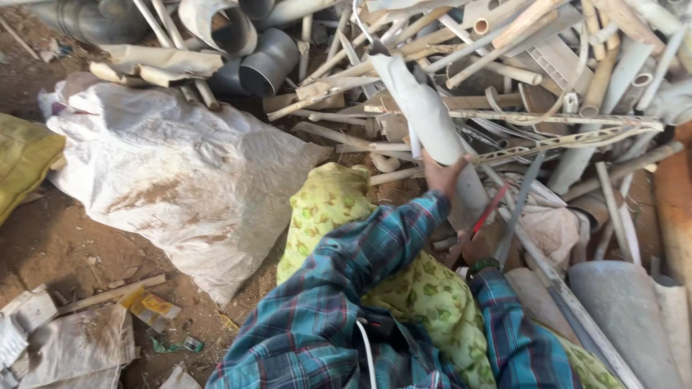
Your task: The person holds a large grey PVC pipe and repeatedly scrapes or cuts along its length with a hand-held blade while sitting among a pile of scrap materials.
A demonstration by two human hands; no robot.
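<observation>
The pale grey pipe (431, 119) is standing tilted in the middle of the scene, its far end leaning left and its near end running down to the right. It is looking dusty and scuffed, a broad plastic tube with a flattened, torn far tip, and it is lying over a heap of thinner pipes and strips. The left hand (443, 175) is gripping it around its lower half, while a red-handled tool (489, 210) is pressing against its near end, just right of that grip.
</observation>
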